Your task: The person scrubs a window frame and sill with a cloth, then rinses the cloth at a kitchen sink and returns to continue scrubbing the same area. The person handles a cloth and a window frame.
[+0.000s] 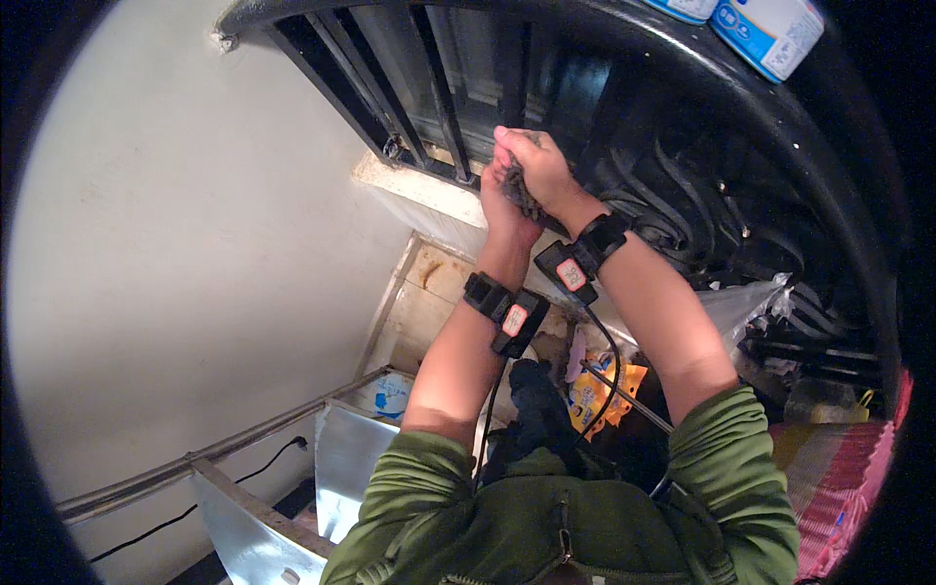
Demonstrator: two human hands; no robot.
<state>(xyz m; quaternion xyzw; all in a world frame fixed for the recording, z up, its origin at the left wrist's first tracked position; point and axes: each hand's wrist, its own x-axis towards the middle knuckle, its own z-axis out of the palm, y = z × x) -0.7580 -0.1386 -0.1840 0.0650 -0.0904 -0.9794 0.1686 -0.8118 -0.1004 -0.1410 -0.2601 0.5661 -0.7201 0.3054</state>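
A crumpled dark grey cloth [518,191] is squeezed between my two hands, in front of a black metal railing [442,95]. My left hand [502,210] cups it from the left and below. Over its upper right side, my right hand [545,167] is clenched with the thumb on top. Much of the cloth is hidden by the fingers. Both wrists carry black straps with small labelled boxes and cables. Just beyond the hands, the bars stand on a worn white ledge [417,191].
Blue-and-white packages [768,33] rest on the black top rail [702,51]. Clear plastic sheeting [746,311] hangs at right, near a striped woven fabric [833,482]. Below lie a yellow wrapper [603,395] and a thin rod [632,401]. A metal-framed rack [252,504] stands by the left wall.
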